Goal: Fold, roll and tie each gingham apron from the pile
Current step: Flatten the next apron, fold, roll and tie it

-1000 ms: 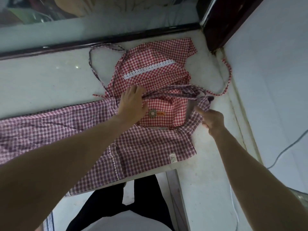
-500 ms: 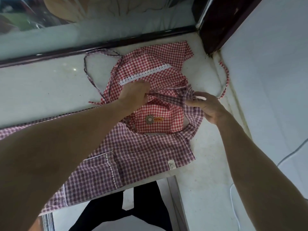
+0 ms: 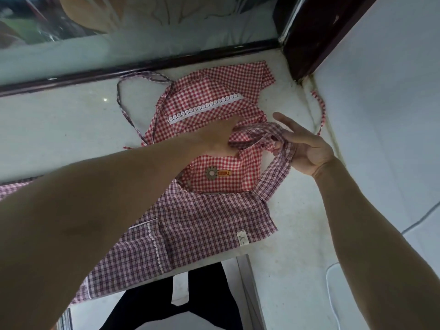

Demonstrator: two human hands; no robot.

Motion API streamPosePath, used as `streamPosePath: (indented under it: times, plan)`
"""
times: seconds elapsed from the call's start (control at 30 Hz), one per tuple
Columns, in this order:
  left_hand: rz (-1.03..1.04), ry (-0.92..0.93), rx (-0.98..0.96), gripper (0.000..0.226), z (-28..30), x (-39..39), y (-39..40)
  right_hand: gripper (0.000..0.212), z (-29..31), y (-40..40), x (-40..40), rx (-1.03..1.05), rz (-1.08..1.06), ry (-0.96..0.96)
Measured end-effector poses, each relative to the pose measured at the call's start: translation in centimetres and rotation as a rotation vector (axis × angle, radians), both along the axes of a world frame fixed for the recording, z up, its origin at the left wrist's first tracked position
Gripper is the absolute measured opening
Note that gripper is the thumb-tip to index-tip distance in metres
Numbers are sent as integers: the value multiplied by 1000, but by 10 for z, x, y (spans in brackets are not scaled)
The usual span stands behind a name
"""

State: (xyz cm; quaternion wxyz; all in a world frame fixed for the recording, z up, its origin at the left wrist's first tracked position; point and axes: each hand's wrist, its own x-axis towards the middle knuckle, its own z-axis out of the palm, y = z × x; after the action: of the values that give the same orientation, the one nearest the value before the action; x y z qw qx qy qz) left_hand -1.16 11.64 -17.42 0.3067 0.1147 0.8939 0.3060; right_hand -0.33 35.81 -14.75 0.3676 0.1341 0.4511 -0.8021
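While flat on the red apron (image 3: 214,108), left hand (image 3: 214,139); right hand (image 3: 302,148) pinching the strap (image 3: 281,170).

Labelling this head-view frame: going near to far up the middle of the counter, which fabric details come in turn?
White tag → flower badge → left hand → lace trim → dark sill strip.

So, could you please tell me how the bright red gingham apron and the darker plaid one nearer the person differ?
The red apron has bold red-and-white checks; the darker apron has a finer maroon plaid. The red one carries straight white lace trim and a flower-shaped badge; the darker one has white zigzag trim and a small tag. The red one lies farther away, partly under the darker one, whose strap the right hand holds. Both are checked and lie on the pale counter.
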Motion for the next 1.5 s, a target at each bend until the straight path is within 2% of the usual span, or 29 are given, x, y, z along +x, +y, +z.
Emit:
streamPosePath:
  times: [0.07,0.13,0.3,0.43,0.47,0.5,0.57,0.67,0.7,0.73,0.83,0.93,1.03,1.1,1.17,1.23,1.3,1.37,1.43,1.5]
  plan:
    - [-52,-65,71,50,3,-2,15,43,6,0,-3,40,-40,-30]
    - [-65,34,67,25,7,-6,25,41,6,1,-7,100,-59,-60]
    - [42,264,94,14,18,-19,31,47,-7,12,-12,330,4,-36]
    - [125,339,206,28,36,-26,40,42,-6,3,-17,822,124,231]
    - [155,360,228,29,39,-26,43,38,-4,0,-21,885,116,287]
    - [188,375,249,30,40,-26,45,31,-2,-3,-23,881,95,311]
    - [229,387,289,32,41,-27,45,21,4,-8,-29,732,95,254]
    - [209,382,278,41,38,-24,47,78,4,-3,-39,456,121,62]
    - [189,393,262,43,37,-22,48,89,5,-3,-41,396,147,39]
    - [176,412,250,44,36,-21,50,91,5,-4,-42,377,182,59]
    - [145,357,263,64,36,-18,55,66,9,-13,-39,402,261,192]
    - [38,61,194,107,33,-19,51,32,12,-16,-41,445,174,199]
    - [51,-185,215,121,31,-22,40,8,15,-13,-44,421,110,161]
    - [108,-311,277,107,31,-29,33,17,16,-10,-46,403,95,162]
    - [167,-456,340,82,31,-36,27,27,19,-8,-46,395,105,152]
    - [169,-521,309,78,30,-40,21,36,21,-7,-46,428,155,151]
    - [47,-356,102,70,30,-41,13,45,22,-6,-46,517,241,174]
    - [55,-153,18,48,28,-43,4,59,18,-6,-49,604,289,190]
    - [177,-48,122,26,28,-44,-1,64,10,-11,-51,687,171,196]
    - [301,40,231,18,30,-45,-2,58,2,-22,-53,822,-48,246]
